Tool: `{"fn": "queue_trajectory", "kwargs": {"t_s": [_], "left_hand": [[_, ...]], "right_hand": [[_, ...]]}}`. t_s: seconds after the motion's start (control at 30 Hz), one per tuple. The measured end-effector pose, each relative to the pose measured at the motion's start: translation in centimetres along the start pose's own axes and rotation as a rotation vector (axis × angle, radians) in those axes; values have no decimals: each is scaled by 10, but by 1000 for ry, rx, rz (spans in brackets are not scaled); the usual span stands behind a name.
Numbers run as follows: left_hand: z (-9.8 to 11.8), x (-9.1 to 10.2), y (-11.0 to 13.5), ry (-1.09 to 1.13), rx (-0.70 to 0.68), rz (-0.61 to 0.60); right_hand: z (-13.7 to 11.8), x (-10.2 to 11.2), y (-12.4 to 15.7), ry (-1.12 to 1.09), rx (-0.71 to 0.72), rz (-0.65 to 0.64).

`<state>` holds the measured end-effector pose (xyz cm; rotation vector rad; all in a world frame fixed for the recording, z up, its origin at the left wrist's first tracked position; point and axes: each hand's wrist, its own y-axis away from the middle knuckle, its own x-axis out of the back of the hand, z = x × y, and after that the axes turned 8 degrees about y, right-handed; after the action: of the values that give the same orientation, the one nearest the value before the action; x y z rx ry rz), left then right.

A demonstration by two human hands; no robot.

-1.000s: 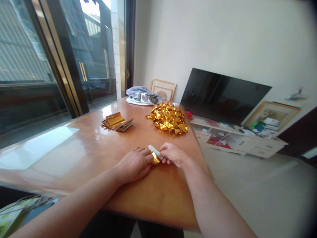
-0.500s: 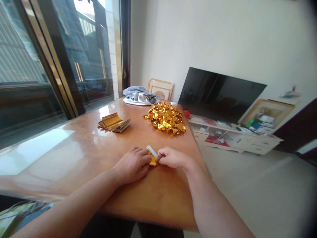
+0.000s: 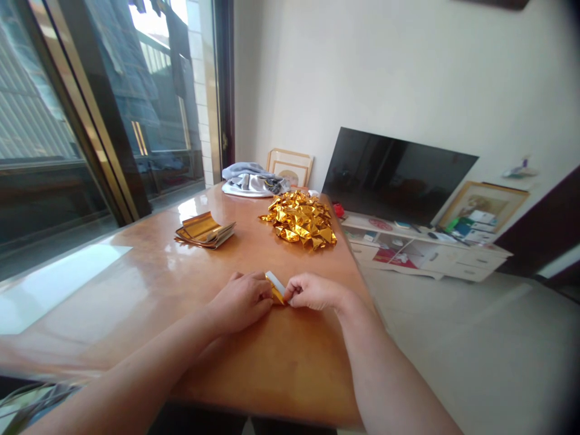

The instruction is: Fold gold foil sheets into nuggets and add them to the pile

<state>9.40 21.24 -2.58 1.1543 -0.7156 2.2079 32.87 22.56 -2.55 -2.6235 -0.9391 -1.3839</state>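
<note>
Between my hands, near the front of the wooden table (image 3: 281, 368), lies a partly folded sheet of gold foil paper (image 3: 277, 287) with a pale strip along its upper side. My left hand (image 3: 244, 300) grips its left edge, fingers bent over it. At its right end the fingertips of my right hand (image 3: 310, 291) pinch the paper. Farther back on the left rests a stack of flat gold foil paper (image 3: 203, 231). A heap of folded gold paper pieces (image 3: 302, 222) sits beyond my hands, toward the table's right edge.
Crumpled grey cloth (image 3: 251, 179) lies at the table's far end, before leaning picture frames (image 3: 290, 166). A low white cabinet (image 3: 471, 266) with clutter and a large television (image 3: 399, 175) stand along the wall. A sliding glass door (image 3: 149, 115) is on the left.
The view has shifted slightly. My hands stay at the paper; its gold part between them looks narrower, with the pale strip still showing.
</note>
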Motion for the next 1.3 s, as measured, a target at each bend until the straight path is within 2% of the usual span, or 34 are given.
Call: {"fn": "queue_trajectory", "kwargs": {"t_s": [0.3, 0.67, 0.93, 1.13, 1.3], "left_hand": [[-5, -4, -15, -52, 110, 13], [-19, -15, -21, -44, 157, 30], [-19, -11, -23, -2, 154, -11], [-12, -4, -28, 27, 170, -88], [-9, -2, -31, 15, 210, -103]], "right_hand": [[-6, 0, 2, 28, -32, 15], [-13, 2, 6, 53, -105, 26], [-15, -3, 2, 144, -137, 44], [-22, -4, 3, 201, -186, 54], [-23, -6, 4, 209, -201, 54]]}}
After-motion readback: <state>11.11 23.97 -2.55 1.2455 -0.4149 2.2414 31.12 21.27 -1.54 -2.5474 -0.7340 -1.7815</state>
